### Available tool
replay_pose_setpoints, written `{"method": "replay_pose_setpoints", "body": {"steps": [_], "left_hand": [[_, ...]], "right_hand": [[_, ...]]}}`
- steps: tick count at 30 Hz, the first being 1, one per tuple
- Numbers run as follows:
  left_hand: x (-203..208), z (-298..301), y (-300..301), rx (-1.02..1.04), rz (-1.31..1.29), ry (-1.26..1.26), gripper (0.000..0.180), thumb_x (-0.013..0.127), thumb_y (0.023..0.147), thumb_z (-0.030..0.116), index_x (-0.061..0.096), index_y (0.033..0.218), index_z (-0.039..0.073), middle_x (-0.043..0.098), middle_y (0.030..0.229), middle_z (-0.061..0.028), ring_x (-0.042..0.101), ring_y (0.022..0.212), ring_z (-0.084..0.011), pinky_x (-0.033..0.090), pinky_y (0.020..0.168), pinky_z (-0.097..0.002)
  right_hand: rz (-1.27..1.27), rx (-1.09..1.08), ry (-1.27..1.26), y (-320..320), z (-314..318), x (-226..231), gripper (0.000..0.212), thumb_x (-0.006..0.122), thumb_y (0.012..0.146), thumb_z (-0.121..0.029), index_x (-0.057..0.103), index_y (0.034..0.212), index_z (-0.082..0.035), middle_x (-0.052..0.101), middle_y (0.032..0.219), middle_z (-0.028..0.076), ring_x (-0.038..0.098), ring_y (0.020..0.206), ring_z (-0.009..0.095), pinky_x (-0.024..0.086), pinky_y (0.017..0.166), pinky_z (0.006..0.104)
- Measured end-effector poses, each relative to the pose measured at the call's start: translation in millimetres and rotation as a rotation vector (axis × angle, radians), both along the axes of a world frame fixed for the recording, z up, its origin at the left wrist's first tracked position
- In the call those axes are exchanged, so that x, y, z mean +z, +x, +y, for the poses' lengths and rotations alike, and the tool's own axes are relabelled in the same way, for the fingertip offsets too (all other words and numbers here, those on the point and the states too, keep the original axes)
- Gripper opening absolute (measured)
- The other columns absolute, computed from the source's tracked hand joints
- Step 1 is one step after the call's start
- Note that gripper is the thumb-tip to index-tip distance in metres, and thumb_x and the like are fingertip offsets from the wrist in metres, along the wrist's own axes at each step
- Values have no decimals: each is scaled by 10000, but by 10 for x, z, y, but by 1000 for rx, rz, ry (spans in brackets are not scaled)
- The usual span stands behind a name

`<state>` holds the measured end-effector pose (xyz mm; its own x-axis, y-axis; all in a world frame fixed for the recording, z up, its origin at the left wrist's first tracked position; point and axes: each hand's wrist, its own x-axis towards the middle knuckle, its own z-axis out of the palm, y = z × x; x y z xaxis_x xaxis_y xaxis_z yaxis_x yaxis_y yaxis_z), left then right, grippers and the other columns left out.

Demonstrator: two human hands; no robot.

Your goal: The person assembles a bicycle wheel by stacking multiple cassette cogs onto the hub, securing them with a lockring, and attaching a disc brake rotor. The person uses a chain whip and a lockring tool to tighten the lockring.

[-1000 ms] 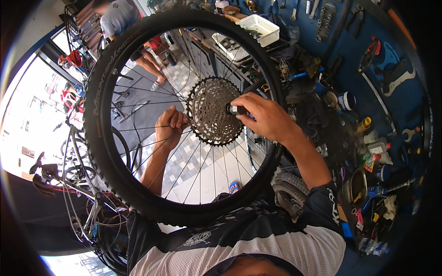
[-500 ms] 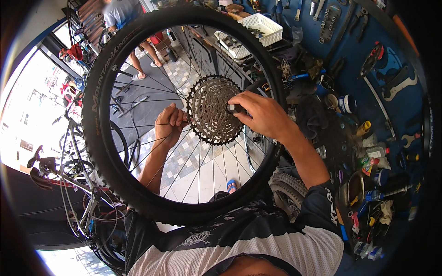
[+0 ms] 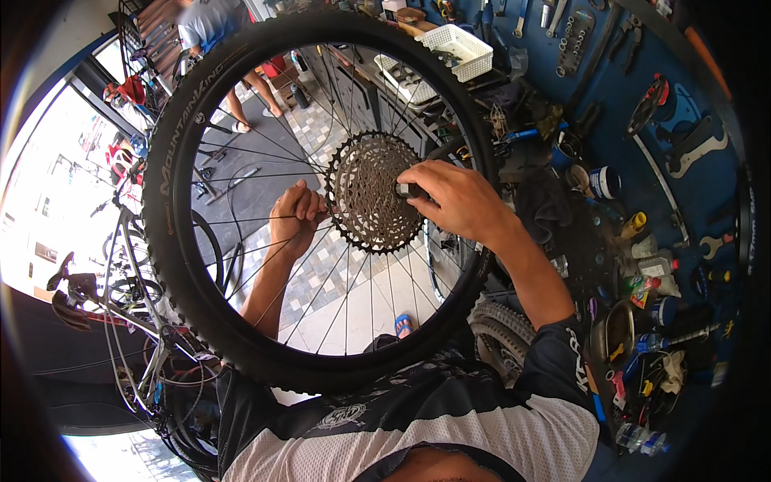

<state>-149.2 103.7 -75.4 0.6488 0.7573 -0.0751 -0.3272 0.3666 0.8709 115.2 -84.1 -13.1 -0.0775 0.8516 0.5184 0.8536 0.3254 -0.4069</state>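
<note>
"Head view, and nearest of all was the wearer's black-and-white shirt [image 3: 450, 430]! Just past it stood the wheel [image 3: 170, 241], its cassette [image 3: 369, 189] turned toward us, roughly mid-picture."

"And the right hand [image 3: 462, 201]?"

"Reached in over the wheel's right side, its grip pinching a dark, faceted fitting [image 3: 406, 191] between thumb and fingers, close against the cassette, near its middle!"

"Left hand [image 3: 295, 215]?"

"Behind the spokes [image 3: 373, 297], that one, just beside the cassette's left edge, fingers curled in. Whether that grip pinched anything or merely rested there, I couldn't tell."

"So which step did you make it?"

"My call: close finger work, seating or turning that fitting by hand. Which of the two, and which way, the view didn't settle."

"And what did the next move call for?"

"A light touch, I judged: fitting square to the cassette, wheel kept quiet, no sideways lean. A crooked fitting could well have slipped."

"Anything farther out?"

"Beyond the wheel's upper right, a white basket [image 3: 477, 66]; behind that clutter, a blue wall [image 3: 612, 95] hung with tools. And away at upper left, another person [image 3: 215, 30] on their feet, partly hidden by the wheel!"
</note>
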Motion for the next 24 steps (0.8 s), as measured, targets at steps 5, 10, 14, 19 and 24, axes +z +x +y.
{"method": "replay_pose_setpoints", "body": {"steps": [5,10,14,19,24], "left_hand": [[12,-5,-5,6,13,-5,557,532,1062,338,391,553,163,444,601,-29,565,786,-218,522,813,-426],[11,-13,2,8,-3,4,559,527,1062,335,388,550,161,444,602,-29,565,787,-216,523,810,-427],[-1,-5,-1,5,-5,-10,560,527,1061,340,387,548,163,442,601,-27,566,788,-213,517,806,-415],[-6,-1,-9,0,-2,-4,560,527,1059,343,383,548,167,438,601,-24,557,785,-210,502,794,-400],[11,-17,-2,-1,15,6,562,526,1058,354,375,547,173,430,600,-20,544,782,-208,487,787,-392]], "right_hand": [[10,-12,-1,4,-3,-11,315,763,886,-158,657,1172,-79,700,1074,86,716,937,291,585,823,408],[4,-20,26,3,-2,-26,321,771,884,-170,657,1169,-76,710,1059,91,718,930,292,585,820,410],[5,-25,15,-2,-5,-23,324,782,878,-172,654,1157,-70,718,1051,98,722,939,294,587,821,411],[3,-24,-9,-13,-13,-12,330,791,878,-180,653,1154,-62,724,1045,104,729,930,303,593,812,413],[22,-16,-10,-4,-5,-38,380,817,866,-173,675,1198,-54,739,1049,119,732,861,300,592,760,403]]}}
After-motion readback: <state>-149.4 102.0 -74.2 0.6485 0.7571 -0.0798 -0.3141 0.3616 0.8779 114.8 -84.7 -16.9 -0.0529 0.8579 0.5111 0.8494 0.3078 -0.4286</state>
